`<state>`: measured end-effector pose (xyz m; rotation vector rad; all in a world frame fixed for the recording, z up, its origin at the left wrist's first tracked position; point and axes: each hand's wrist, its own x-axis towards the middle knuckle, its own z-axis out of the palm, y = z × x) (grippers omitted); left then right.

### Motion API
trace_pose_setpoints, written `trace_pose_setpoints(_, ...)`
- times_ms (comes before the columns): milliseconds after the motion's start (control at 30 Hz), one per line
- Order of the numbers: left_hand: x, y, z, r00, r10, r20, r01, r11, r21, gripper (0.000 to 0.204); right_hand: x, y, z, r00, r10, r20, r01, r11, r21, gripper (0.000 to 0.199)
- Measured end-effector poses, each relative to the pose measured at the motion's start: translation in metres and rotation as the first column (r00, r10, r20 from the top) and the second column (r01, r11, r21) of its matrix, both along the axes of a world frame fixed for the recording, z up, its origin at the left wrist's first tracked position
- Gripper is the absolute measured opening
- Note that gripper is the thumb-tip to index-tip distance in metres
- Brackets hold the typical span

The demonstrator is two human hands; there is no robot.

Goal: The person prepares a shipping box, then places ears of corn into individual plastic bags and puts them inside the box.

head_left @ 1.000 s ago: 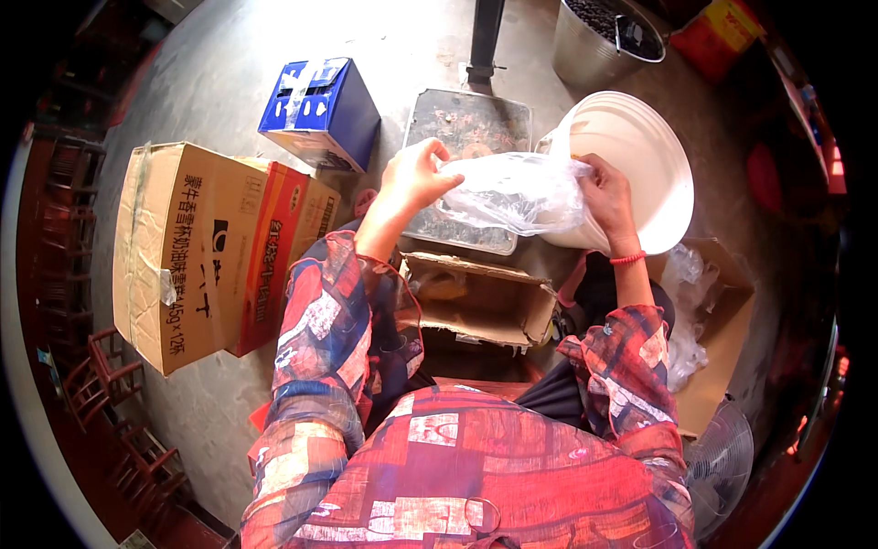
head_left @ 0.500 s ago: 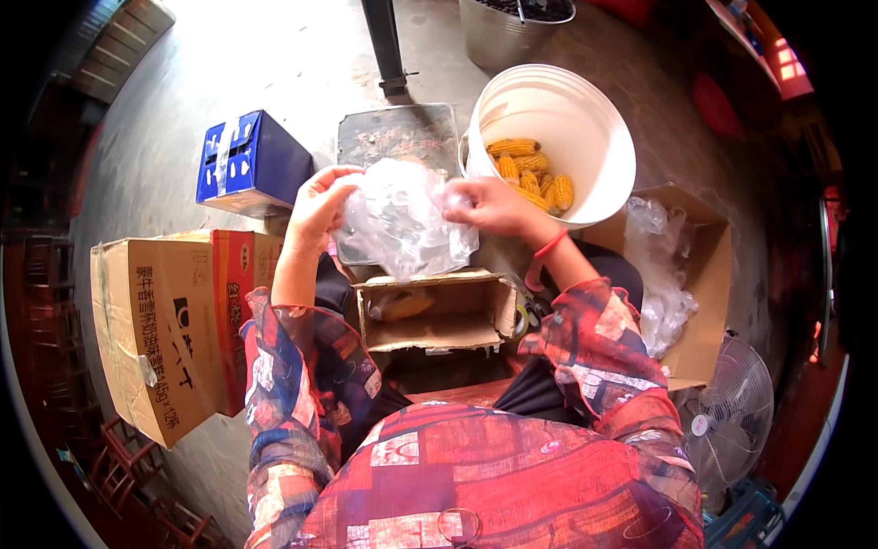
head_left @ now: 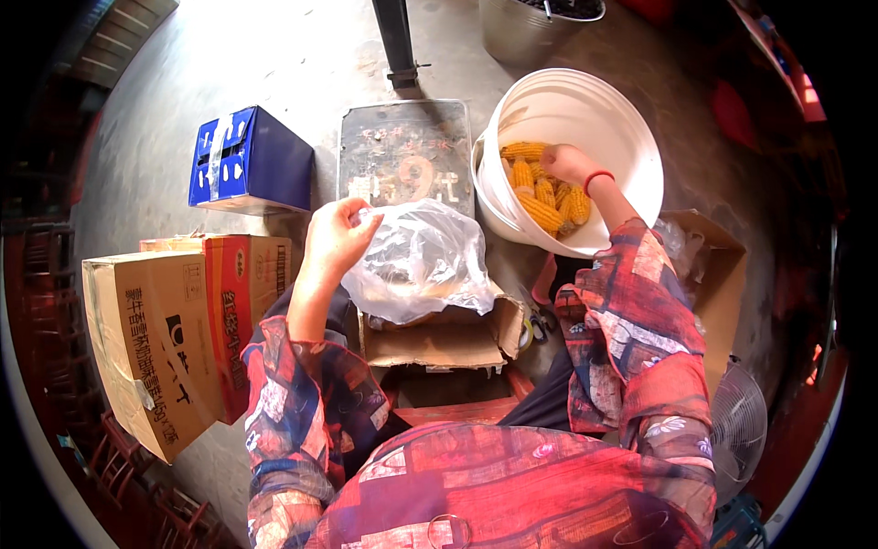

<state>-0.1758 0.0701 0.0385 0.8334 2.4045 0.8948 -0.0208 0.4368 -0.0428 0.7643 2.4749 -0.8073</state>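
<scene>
A clear plastic bag [head_left: 419,256] hangs opened out over a small cardboard box [head_left: 439,346] in front of me. My left hand [head_left: 335,240] pinches its upper left edge between thumb and fingers. Inside the white bucket [head_left: 615,137] at the far right lie several yellow corn cobs [head_left: 543,210]. My right hand [head_left: 571,166], a red band at its wrist, reaches in with its fingers curled onto a cob at the top of the pile; the fingertips are hidden.
A dark board [head_left: 402,146] with worn markings lies beyond the bag, near a black post [head_left: 395,41]. On the left stand a blue box [head_left: 247,165] and cardboard cartons [head_left: 151,339]. A metal bucket [head_left: 526,32], an open carton [head_left: 727,293] and a fan [head_left: 739,421] are at the right.
My right hand has let go of the bag and moved right into the white bucket. The bag has come down nearer the small box and spread open, its edge still in my left hand.
</scene>
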Motion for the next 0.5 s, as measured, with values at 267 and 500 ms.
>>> trace_pose_setpoints(267,-0.001,0.000,0.002,0.997,0.072,0.005,-0.071,0.995,-0.069,0.024,-0.009,-0.007,-0.089,0.781,0.546,0.304,-0.548,0.832,-0.087,0.057)
trace_pose_setpoints(500,0.002,0.007,0.007,0.998,0.067,0.002,-0.067,0.995,-0.077,0.024,0.008,-0.011,-0.080,0.867,0.419,0.270,-0.435,0.900,0.002,0.077)
